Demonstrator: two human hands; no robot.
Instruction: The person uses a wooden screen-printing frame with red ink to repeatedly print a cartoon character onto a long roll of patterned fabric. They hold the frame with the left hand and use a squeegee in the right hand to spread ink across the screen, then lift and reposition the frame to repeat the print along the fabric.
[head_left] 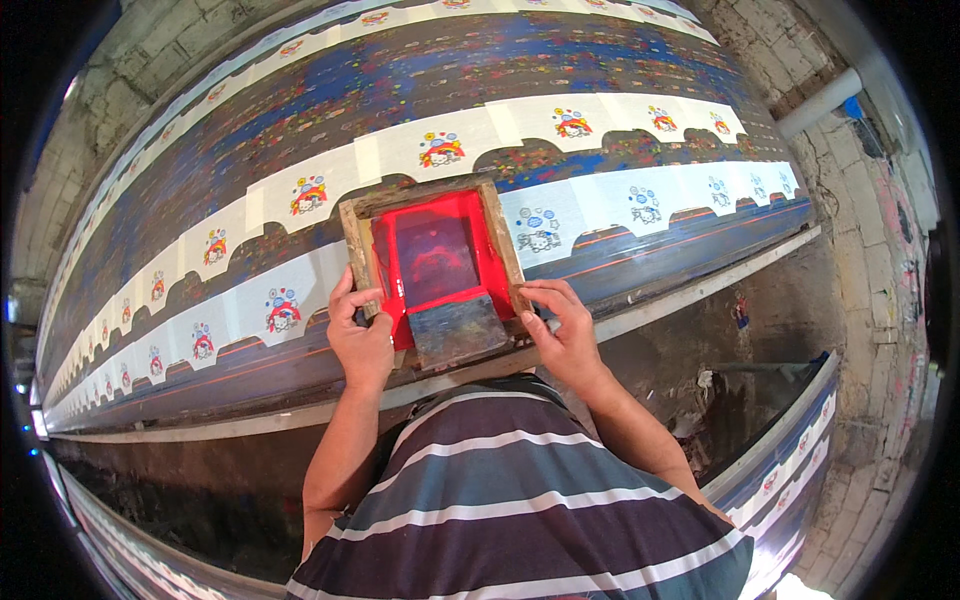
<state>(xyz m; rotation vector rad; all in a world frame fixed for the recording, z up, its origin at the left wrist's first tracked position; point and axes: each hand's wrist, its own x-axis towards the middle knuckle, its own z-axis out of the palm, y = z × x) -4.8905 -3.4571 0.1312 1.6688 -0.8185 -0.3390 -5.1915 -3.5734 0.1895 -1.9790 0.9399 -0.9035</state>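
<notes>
Between my two hands is a wooden screen printing frame (500,235) with red ink around its mesh window (435,250). A dark, flat squeegee (458,333) lies in its near end. My left hand (362,335) grips the frame's left side near the lower corner, fingers curled over the wood. On the opposite side, my right hand (562,328) pinches the right edge near its lower corner. Beneath and beside the frame runs the near row of white fabric pieces; the piece on the left (285,308) carries red and blue print, the one on the right (540,225) only blue and dark print.
A long printing table (640,55), stained with many ink colours, stretches left to right. Farther back lies a row of multicoloured printed pieces (440,150). A pale rail (660,283) edges the table's near side. Another table (790,460) with printed pieces is at lower right, beside a brick floor (850,290).
</notes>
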